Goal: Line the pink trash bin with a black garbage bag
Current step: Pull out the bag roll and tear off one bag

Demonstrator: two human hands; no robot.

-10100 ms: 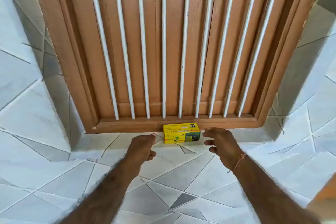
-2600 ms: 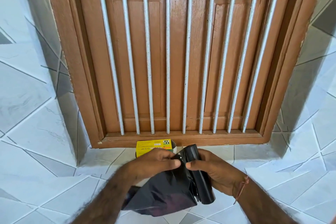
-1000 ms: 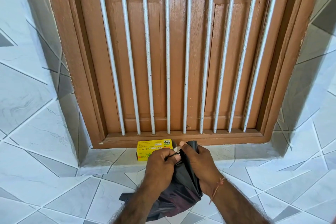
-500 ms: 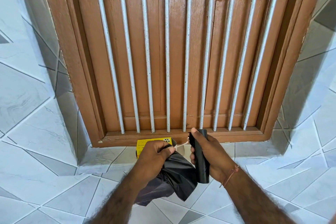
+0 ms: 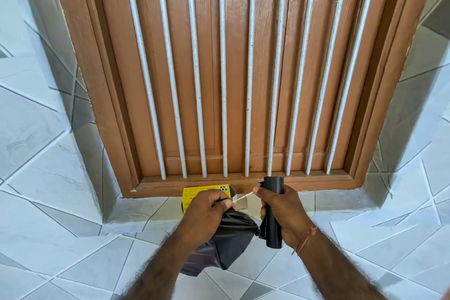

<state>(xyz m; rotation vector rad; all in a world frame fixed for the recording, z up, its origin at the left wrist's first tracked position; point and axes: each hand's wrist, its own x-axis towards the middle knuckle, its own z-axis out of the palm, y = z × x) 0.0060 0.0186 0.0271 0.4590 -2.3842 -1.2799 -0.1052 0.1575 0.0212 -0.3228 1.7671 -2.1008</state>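
My left hand (image 5: 207, 212) grips a loose black garbage bag (image 5: 226, 243) that hangs crumpled below it. My right hand (image 5: 282, 212) holds an upright black roll of garbage bags (image 5: 273, 226). A thin white string (image 5: 242, 196) is stretched between the two hands, and a narrow strip of black plastic still joins bag and roll lower down. Behind my left hand a yellow bag box (image 5: 207, 190) lies with its flap open on the tiled ledge. No pink trash bin is in view.
A brown wooden window frame (image 5: 243, 181) with several vertical white bars (image 5: 224, 73) fills the wall ahead. White and grey tiles (image 5: 60, 178) with diagonal lines cover the ledge and the walls on both sides.
The hands have drawn apart. The roll has gone from lying against the bag to upright in my right hand, and the white string is now taut between the hands.
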